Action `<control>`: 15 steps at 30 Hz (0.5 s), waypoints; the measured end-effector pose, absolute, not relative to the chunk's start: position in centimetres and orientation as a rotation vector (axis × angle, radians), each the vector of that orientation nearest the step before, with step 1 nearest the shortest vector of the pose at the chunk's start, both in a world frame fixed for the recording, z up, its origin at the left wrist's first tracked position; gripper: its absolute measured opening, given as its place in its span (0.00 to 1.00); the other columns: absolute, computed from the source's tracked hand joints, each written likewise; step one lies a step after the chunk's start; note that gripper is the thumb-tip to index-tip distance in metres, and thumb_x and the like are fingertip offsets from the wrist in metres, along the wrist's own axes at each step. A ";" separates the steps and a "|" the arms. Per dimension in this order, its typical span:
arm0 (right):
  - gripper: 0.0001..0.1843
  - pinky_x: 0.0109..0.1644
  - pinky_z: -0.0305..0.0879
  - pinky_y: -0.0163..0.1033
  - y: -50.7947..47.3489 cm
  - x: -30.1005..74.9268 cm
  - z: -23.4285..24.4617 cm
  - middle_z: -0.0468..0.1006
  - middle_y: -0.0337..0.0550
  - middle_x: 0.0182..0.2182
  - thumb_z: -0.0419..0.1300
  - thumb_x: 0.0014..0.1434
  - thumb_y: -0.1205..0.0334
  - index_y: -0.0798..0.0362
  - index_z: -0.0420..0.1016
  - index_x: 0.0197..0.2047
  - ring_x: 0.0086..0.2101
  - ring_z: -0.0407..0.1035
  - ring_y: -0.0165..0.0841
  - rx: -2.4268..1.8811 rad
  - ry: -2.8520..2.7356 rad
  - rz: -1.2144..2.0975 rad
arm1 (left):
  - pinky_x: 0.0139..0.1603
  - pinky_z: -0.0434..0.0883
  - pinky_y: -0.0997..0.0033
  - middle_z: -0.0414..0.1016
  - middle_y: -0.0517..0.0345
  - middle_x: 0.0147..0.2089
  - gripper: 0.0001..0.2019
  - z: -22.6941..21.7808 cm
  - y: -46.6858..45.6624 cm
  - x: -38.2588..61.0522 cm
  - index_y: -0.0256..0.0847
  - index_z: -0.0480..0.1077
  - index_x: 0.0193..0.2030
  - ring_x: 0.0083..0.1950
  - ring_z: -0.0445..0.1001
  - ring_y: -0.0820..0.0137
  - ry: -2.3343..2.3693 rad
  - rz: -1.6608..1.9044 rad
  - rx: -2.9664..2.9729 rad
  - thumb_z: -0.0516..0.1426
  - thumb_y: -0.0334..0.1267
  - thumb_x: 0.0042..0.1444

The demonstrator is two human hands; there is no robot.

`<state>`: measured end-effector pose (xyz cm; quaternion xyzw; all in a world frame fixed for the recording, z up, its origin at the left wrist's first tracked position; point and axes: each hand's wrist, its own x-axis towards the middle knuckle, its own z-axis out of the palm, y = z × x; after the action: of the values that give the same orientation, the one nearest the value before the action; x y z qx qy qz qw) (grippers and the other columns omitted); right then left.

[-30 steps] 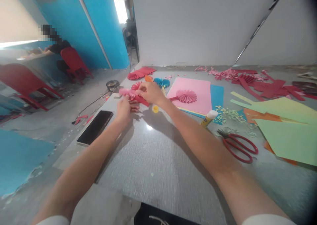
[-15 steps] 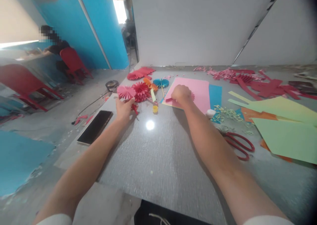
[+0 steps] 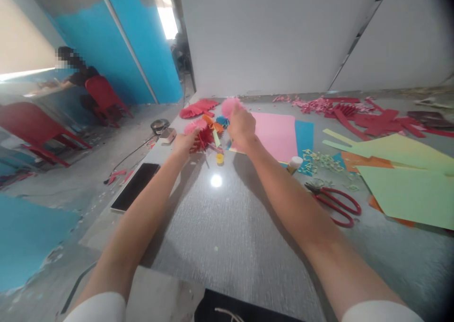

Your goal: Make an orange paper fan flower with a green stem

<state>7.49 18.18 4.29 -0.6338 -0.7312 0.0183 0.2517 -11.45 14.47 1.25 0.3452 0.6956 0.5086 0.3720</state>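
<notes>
Pink fan (image 3: 230, 106): lifted off sheet (image 3: 276, 133) since 0.5 s ago; now above table, just beside bunch (image 3: 203, 135).
R hand (image 3: 242, 126): closed on fan stem.
L hand (image 3: 185, 143): grips bunch, unchanged.

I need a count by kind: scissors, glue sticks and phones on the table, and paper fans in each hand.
Scissors: 1
Glue stick: 1
Phone: 1
Pink fan in right hand: 1
Red and pink fans in left hand: 2
Total: 6

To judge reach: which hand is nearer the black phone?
Left. The left hand, holding red paper fans, is just beyond the black phone, rightward; the right hand, holding a pink fan, is farther right.
</notes>
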 end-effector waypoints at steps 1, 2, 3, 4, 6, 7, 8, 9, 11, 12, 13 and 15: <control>0.22 0.51 0.67 0.43 18.0 7.0 4.5 0.80 0.60 0.48 0.54 0.66 0.69 0.60 0.65 0.63 0.49 0.75 0.45 -1.647 -2.002 0.059 | 0.20 0.67 0.73 0.75 0.50 0.22 0.16 1.1 14.6 -11.5 0.37 0.72 0.28 0.20 0.72 0.69 1.801 1.282 0.893 0.65 0.48 0.56; 0.22 0.51 0.67 0.44 17.8 6.4 4.7 0.80 0.60 0.48 0.54 0.67 0.68 0.59 0.65 0.63 0.49 0.75 0.45 -1.579 -2.010 0.070 | 0.20 0.67 0.73 0.74 0.51 0.22 0.15 0.9 14.5 -11.5 0.37 0.72 0.28 0.20 0.72 0.69 1.806 1.280 0.896 0.66 0.46 0.56; 0.21 0.51 0.67 0.45 17.7 5.7 4.8 0.80 0.59 0.47 0.54 0.67 0.68 0.59 0.65 0.63 0.49 0.75 0.46 -1.517 -2.018 0.080 | 0.21 0.67 0.73 0.73 0.52 0.21 0.14 0.7 14.4 -11.4 0.37 0.72 0.27 0.20 0.71 0.70 1.798 1.293 0.893 0.66 0.44 0.56; 0.21 0.51 0.67 0.45 17.5 5.0 4.8 0.80 0.59 0.47 0.52 0.67 0.68 0.58 0.65 0.62 0.48 0.75 0.46 -1.459 -2.029 0.085 | 0.22 0.68 0.73 0.73 0.53 0.21 0.13 0.5 14.3 -11.4 0.37 0.72 0.27 0.20 0.71 0.70 1.775 1.312 0.888 0.66 0.41 0.55; 0.21 0.50 0.67 0.45 17.2 3.4 4.8 0.80 0.57 0.45 0.49 0.67 0.71 0.57 0.66 0.61 0.47 0.75 0.45 -1.373 -2.034 0.068 | 0.24 0.70 0.72 0.73 0.53 0.21 0.10 0.1 13.9 -11.2 0.37 0.71 0.27 0.21 0.72 0.70 1.688 1.345 0.890 0.65 0.37 0.56; 0.21 0.49 0.67 0.44 17.1 2.7 4.6 0.80 0.56 0.45 0.47 0.66 0.72 0.57 0.66 0.61 0.46 0.75 0.44 -1.346 -2.029 0.051 | 0.25 0.72 0.71 0.75 0.52 0.23 0.09 -0.1 13.8 -11.0 0.37 0.72 0.27 0.22 0.73 0.69 1.637 1.353 0.895 0.64 0.35 0.57; 0.22 0.49 0.66 0.43 17.0 2.0 4.5 0.80 0.56 0.46 0.46 0.66 0.74 0.57 0.66 0.61 0.46 0.75 0.43 -1.325 -2.022 0.036 | 0.26 0.73 0.71 0.76 0.51 0.24 0.09 -0.3 13.7 -10.9 0.37 0.72 0.27 0.22 0.75 0.69 1.592 1.355 0.904 0.63 0.34 0.57; 0.22 0.49 0.66 0.42 16.8 1.4 4.3 0.80 0.55 0.46 0.45 0.67 0.74 0.57 0.66 0.61 0.45 0.75 0.42 -1.309 -2.021 0.027 | 0.27 0.74 0.70 0.77 0.50 0.25 0.08 -0.5 13.6 -10.8 0.37 0.72 0.28 0.23 0.75 0.68 1.564 1.356 0.909 0.62 0.33 0.58; 0.21 0.48 0.66 0.41 16.7 0.6 3.8 0.80 0.54 0.46 0.44 0.68 0.73 0.56 0.67 0.60 0.45 0.75 0.40 -1.290 -2.038 0.044 | 0.26 0.74 0.69 0.77 0.50 0.25 0.07 -0.8 13.6 -10.8 0.36 0.72 0.28 0.23 0.75 0.68 1.555 1.364 0.914 0.60 0.31 0.58; 0.20 0.48 0.66 0.41 16.7 0.5 3.6 0.80 0.54 0.46 0.45 0.69 0.71 0.56 0.68 0.60 0.44 0.75 0.40 -1.282 -2.058 0.065 | 0.26 0.73 0.69 0.76 0.51 0.24 0.07 -1.0 13.6 -10.8 0.36 0.71 0.28 0.22 0.75 0.69 1.559 1.373 0.913 0.59 0.30 0.58; 0.19 0.49 0.66 0.41 16.7 0.5 3.4 0.80 0.54 0.45 0.45 0.70 0.68 0.56 0.69 0.59 0.45 0.75 0.40 -1.281 -2.075 0.090 | 0.25 0.73 0.70 0.75 0.52 0.24 0.08 -1.2 13.7 -10.9 0.37 0.71 0.28 0.21 0.74 0.69 1.559 1.385 0.912 0.57 0.30 0.58; 0.18 0.50 0.67 0.43 16.9 1.0 3.1 0.81 0.55 0.45 0.46 0.72 0.61 0.56 0.72 0.57 0.45 0.75 0.42 -1.315 -2.066 0.135 | 0.25 0.73 0.71 0.74 0.54 0.23 0.09 -1.4 13.7 -10.9 0.37 0.70 0.27 0.21 0.73 0.71 1.550 1.415 0.897 0.55 0.29 0.58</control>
<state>0.98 16.94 3.07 -0.5045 -0.7928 0.0519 0.3379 -10.92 13.73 -1.37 0.3573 0.6174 0.5637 0.4164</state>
